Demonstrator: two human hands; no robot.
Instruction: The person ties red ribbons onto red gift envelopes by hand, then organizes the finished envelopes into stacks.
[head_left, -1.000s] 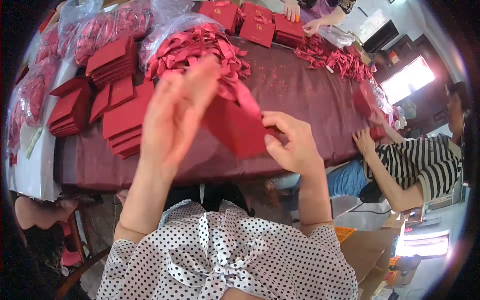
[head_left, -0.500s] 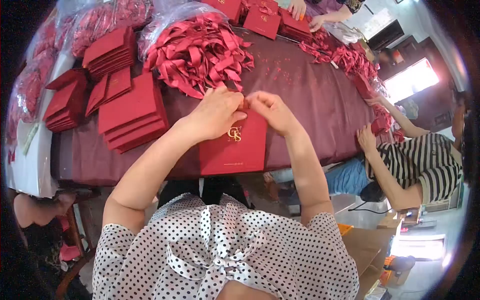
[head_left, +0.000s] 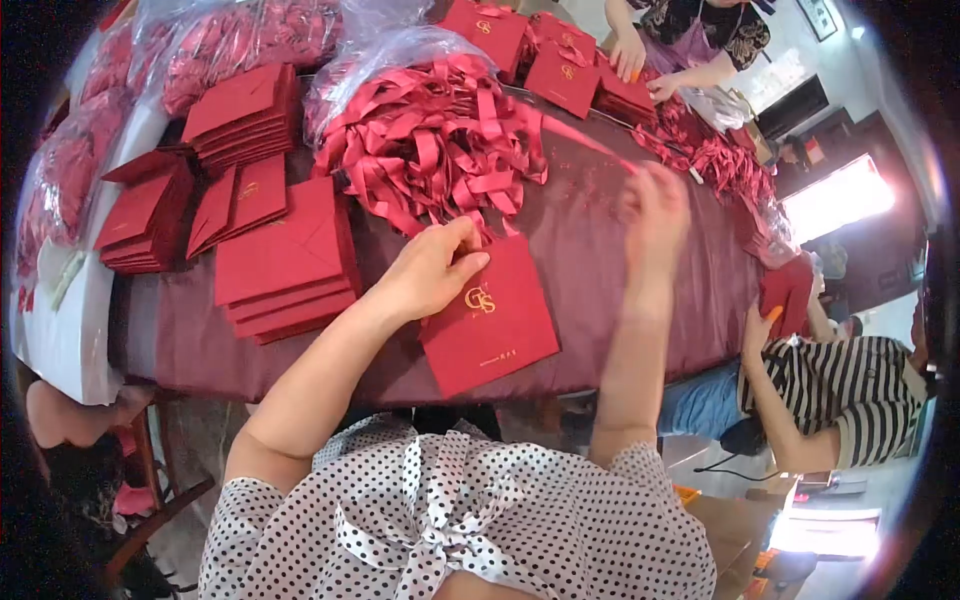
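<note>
My left hand (head_left: 435, 270) is closed on the top edge of a flat red paper gift bag (head_left: 490, 325), which bears a gold monogram and small print near its bottom. The bag is tilted over the near part of the table, and a bit of ribbon shows by my fingers. My right hand (head_left: 656, 212) is raised to the right, slightly blurred, with its fingers pinched on a red ribbon (head_left: 590, 143). That ribbon stretches taut towards the large pile of loose red ribbons (head_left: 430, 140) beyond the bag.
Stacks of red bags (head_left: 285, 250) stand on the left of the dark tablecloth (head_left: 590, 270). Plastic sacks of ribbon (head_left: 255, 45) lie behind them. One co-worker's hands (head_left: 628, 55) touch bags at the far side; another co-worker in a striped top (head_left: 835, 385) holds a red bag at right.
My hands were together at the bag's top edge. The right one has moved away to the right, drawing a ribbon along; the left still holds the bag, now tilted.
</note>
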